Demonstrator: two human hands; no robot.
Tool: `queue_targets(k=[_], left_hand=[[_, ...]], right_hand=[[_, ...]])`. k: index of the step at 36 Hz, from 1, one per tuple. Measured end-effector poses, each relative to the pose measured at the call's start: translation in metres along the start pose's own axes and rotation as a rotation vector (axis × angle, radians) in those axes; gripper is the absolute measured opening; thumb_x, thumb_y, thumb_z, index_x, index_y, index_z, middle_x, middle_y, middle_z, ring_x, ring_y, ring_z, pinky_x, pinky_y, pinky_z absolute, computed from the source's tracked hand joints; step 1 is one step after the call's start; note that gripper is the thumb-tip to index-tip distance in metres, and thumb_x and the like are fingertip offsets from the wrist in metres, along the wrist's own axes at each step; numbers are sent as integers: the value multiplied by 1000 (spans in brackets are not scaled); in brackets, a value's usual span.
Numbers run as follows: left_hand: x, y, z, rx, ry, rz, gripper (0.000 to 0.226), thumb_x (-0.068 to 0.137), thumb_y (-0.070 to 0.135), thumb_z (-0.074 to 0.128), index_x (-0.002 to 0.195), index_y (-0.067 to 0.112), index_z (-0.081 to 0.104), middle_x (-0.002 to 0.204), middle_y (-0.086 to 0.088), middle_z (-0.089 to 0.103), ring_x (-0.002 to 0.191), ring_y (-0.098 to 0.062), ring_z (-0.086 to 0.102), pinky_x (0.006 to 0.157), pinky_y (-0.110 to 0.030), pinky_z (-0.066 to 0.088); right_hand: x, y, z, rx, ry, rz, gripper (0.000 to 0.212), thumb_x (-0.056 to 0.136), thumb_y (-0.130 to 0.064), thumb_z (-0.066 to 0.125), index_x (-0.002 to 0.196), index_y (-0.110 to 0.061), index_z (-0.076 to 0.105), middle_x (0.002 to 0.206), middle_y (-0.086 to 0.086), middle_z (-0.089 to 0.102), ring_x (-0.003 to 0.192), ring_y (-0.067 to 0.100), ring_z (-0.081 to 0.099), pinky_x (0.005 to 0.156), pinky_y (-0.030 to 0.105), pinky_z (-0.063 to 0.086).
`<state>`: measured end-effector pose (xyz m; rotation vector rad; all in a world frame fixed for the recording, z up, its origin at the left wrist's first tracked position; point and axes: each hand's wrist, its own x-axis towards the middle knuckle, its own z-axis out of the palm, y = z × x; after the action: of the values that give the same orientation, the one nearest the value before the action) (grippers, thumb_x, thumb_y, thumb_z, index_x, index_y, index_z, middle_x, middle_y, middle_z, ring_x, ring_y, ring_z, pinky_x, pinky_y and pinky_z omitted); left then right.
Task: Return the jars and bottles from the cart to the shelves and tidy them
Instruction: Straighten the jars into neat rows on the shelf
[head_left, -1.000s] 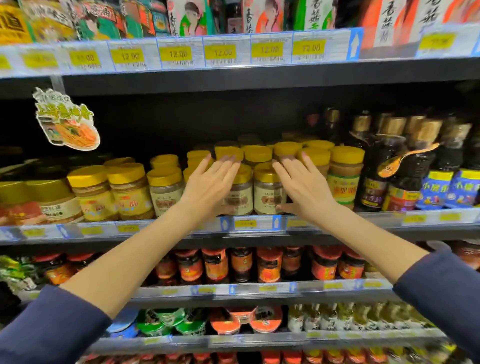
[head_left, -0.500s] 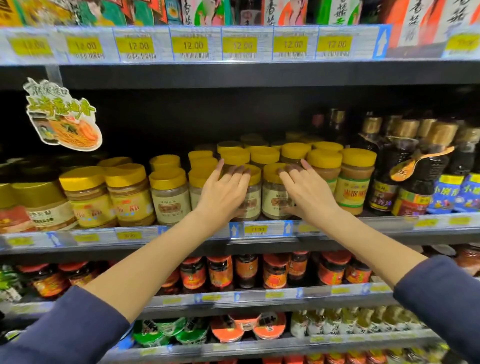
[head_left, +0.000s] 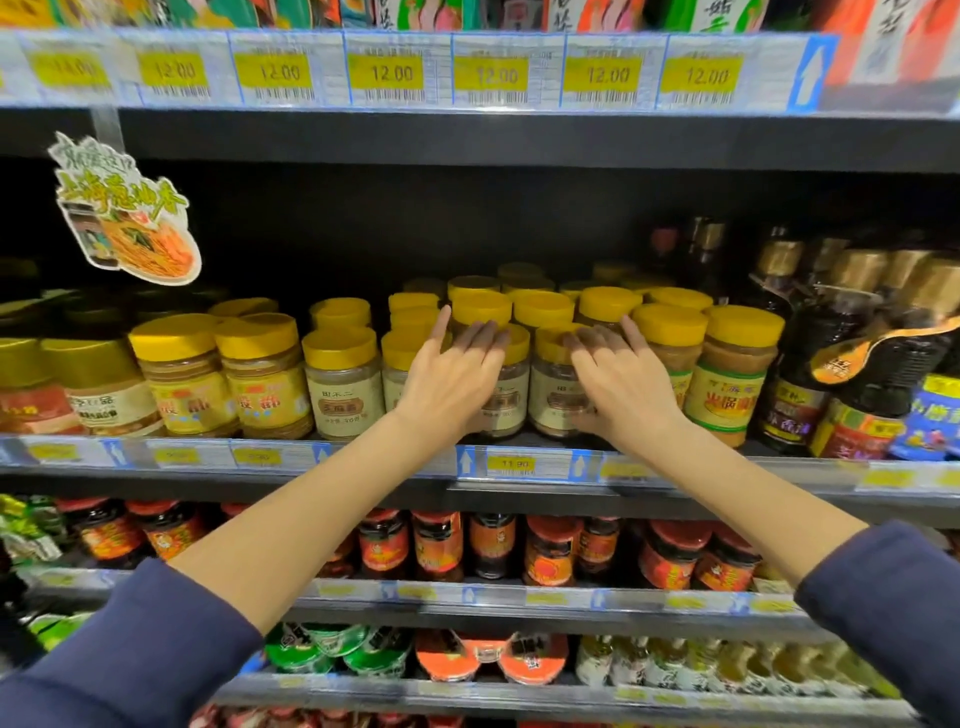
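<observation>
Across dark shop shelf (head_left: 156, 478), under six 12.00 price tags (head_left: 392, 73): laid left hand (head_left: 457, 376) and right hand (head_left: 621, 382), fingers straight and spread, on two yellow-lidded jars (head_left: 555, 402); gripped nothing.

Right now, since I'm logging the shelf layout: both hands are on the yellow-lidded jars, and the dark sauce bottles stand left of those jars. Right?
Not quite. The head view shows the left hand and right hand on the yellow-lidded jars, but the dark sauce bottles stand right of those jars, not left.
</observation>
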<state>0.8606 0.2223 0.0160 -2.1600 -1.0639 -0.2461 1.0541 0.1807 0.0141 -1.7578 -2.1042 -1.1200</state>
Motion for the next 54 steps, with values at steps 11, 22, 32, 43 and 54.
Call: queue_targets(k=[11, 22, 32, 43, 54], left_hand=[[-37, -43, -4, 1, 166, -35, 109, 48, 59, 80, 133, 2, 45, 134, -14, 55, 124, -26, 53, 106, -53, 32], [-78, -113, 6, 18, 100, -13, 108, 49, 59, 80, 132, 1, 45, 129, -14, 58, 121, -26, 55, 107, -53, 31], [-92, -139, 14, -69, 58, 25, 101, 69, 53, 71, 144, 3, 25, 149, -11, 35, 140, -23, 30, 115, -49, 2], [-89, -135, 31, -21, 104, 98, 95, 59, 54, 78, 131, 2, 43, 122, -13, 59, 112, -27, 59, 114, -50, 21], [-77, -131, 38, -3, 139, 47, 86, 38, 45, 89, 110, 4, 65, 102, -11, 71, 96, -24, 68, 95, -34, 48]], right_hand=[[17, -38, -22, 110, 141, -53, 99, 39, -48, 89, 120, -2, 54, 108, 19, 64, 107, 34, 61, 103, 54, 36], [49, -108, -36, 130, 174, -58, 101, 38, -49, 88, 120, -3, 56, 106, 17, 65, 99, 33, 64, 101, 54, 38], [58, -138, -39, 60, 158, 14, 96, 39, -48, 88, 118, -3, 57, 99, 18, 66, 93, 33, 65, 98, 55, 41], [59, -146, -35, 20, 128, 18, 88, 30, -35, 93, 106, -3, 62, 81, 14, 66, 72, 30, 66, 94, 51, 46], [68, -142, -25, 84, 78, -10, 71, 37, -23, 91, 98, -2, 61, 91, 17, 66, 84, 33, 66, 97, 45, 45]])
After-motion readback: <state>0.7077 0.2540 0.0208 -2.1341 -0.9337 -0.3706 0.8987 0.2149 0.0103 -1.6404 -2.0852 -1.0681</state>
